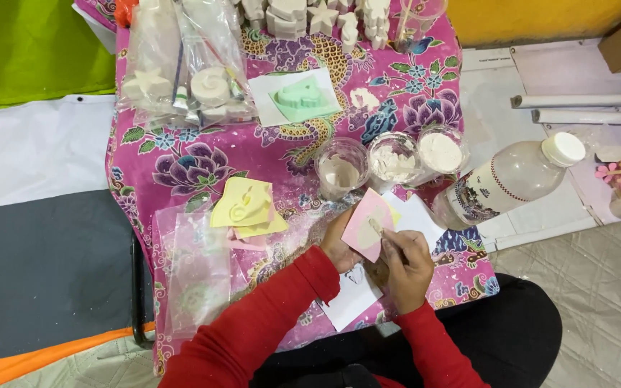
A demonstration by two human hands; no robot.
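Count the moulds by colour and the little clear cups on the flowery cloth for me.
Pink flat mould, held in the left hand: 1
Yellow flat moulds: 2
Green flat mould: 1
Small clear plastic cups of white material: 3
Total: 7

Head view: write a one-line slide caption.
Left hand holds a pink mould while right hand works it with a small stick above a floral cloth.

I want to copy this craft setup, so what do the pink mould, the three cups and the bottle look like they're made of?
Pink mould: likely thin soft plastic or rubber, matte, held in the left hand.
Cups: clear plastic or glass, see-through walls dusted white.
Bottle: translucent plastic, white cap.
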